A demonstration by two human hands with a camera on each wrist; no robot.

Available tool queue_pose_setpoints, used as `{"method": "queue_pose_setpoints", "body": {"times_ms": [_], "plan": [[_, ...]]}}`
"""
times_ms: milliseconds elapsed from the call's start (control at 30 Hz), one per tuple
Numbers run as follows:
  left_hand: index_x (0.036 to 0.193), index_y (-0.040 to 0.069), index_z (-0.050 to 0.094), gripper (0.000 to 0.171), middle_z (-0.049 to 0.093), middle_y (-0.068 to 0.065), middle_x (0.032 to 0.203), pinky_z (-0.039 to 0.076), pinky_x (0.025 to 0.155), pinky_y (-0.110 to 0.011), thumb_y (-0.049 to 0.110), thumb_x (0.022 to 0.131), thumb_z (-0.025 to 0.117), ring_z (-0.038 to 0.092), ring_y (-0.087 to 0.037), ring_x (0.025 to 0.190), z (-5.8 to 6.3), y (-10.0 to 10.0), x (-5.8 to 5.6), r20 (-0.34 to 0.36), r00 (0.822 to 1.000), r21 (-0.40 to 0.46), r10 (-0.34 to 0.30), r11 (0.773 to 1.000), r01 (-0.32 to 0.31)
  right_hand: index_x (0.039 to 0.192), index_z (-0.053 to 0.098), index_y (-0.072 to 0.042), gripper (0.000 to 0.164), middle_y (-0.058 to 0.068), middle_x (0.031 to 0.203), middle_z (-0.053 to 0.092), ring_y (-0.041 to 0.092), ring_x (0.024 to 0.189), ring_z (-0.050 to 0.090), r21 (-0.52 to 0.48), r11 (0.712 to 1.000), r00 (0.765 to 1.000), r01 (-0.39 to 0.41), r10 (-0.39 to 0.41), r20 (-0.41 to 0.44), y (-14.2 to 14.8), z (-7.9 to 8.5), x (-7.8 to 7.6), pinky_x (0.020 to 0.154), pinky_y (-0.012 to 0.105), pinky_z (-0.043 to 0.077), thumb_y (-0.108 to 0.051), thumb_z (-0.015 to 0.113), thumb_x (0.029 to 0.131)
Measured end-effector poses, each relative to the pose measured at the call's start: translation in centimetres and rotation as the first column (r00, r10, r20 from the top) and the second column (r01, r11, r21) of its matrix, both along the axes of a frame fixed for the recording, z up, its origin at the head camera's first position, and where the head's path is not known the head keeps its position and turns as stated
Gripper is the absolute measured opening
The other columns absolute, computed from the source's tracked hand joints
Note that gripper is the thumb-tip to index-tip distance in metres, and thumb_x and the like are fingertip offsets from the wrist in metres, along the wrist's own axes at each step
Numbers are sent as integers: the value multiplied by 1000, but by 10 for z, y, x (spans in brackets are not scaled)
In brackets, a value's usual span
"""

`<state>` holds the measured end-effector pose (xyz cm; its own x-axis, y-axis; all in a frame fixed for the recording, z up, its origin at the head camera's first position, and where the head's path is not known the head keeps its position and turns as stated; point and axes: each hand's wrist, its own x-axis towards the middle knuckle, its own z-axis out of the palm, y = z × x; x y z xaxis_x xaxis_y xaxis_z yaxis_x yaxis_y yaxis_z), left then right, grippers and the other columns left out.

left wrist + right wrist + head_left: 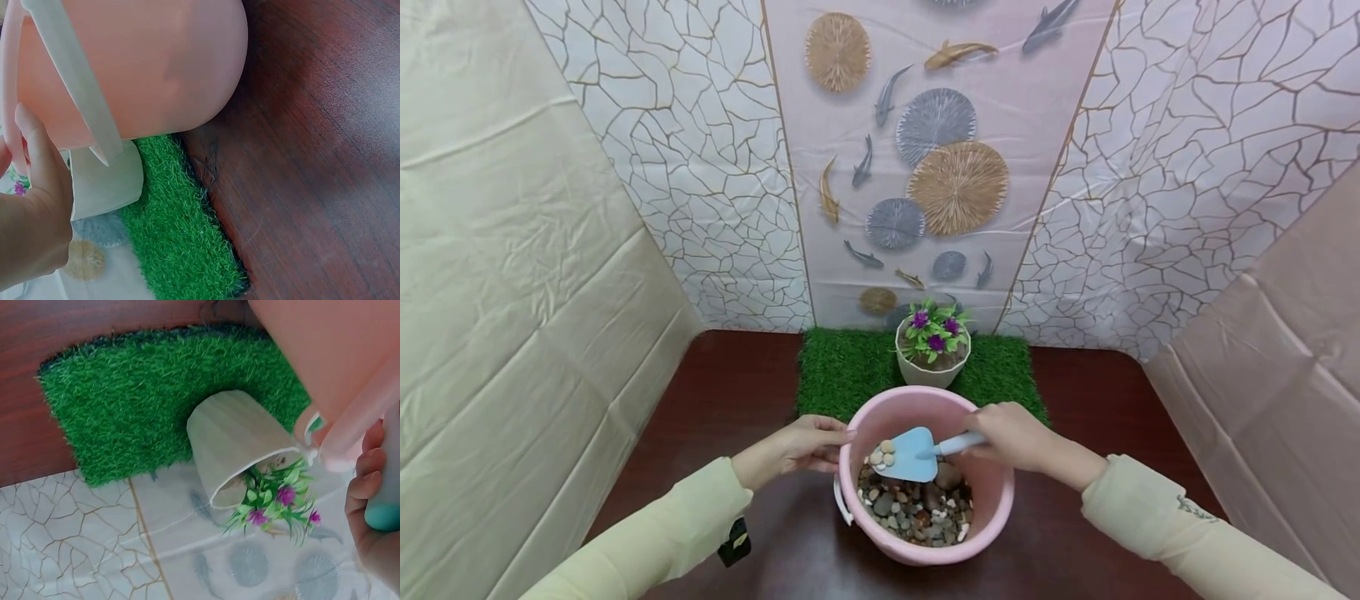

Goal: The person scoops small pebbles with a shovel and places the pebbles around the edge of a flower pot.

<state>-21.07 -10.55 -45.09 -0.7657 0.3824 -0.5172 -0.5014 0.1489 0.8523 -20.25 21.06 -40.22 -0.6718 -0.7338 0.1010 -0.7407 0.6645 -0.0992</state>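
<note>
Turf (pixel 842 375) with flowerpot (pixel 925 374) behind bucket (pixel 992 500)

Left grip (pixel 42 209) at bucket rim (pixel 9 78) (pink)

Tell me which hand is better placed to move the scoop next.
Right, most likely: the right hand grips the handle of the scoop, which holds pale pebbles above the stones in the bucket. The left hand holds the bucket's rim, so it seems better suited to steadying.
</note>
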Motion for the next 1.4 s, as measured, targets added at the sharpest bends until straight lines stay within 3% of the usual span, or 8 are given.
{"method": "queue_pose_setpoints", "body": {"times_ms": [400, 733, 1100, 1400], "plan": [[118, -4, 56, 33, 68, -2, 77, 59, 60, -21, 15, 91, 62, 66, -8, 63, 2, 1, 0, 4, 1000, 0, 17, 1000, -17, 84, 68, -17, 13, -10, 72, 65, 3, 61, 57, -32, 999, 1000, -13, 14, 23, 15, 10, -4, 52, 21, 47, -17, 77, 75], [117, -4, 57, 32, 70, -5, 80, 59, 61, -22, 14, 91, 62, 66, -9, 64, 1, 1, 1, 3, 1000, 5, 19, 1000, -19, 83, 68, -14, 13, -10, 71, 63, -3, 56, 43, -19, 999, 998, 38, -37, 53, 27, 21, -6, 49, 16, 40, -16, 77, 75], [116, -2, 58, 30, 70, -4, 79, 59, 61, -22, 14, 91, 62, 65, -8, 62, 1, 1, 0, 11, 1000, 1, 25, 1000, -25, 85, 70, -15, 8, -10, 72, 65, -5, 54, 42, -9, 997, 995, 77, -77, 63, 41, 36, -10, 48, 14, 37, -19, 75, 79], [115, -2, 58, 29, 70, -4, 79, 59, 60, -22, 14, 91, 62, 65, -8, 62, 2, 0, 0, 11, 1000, -1, 24, 1000, -24, 87, 70, -13, 15, -7, 79, 63, -1, 61, 51, -30, 995, 995, 97, -98, -20, 53, 46, -14, 51, 20, 44, -20, 78, 76]]}}
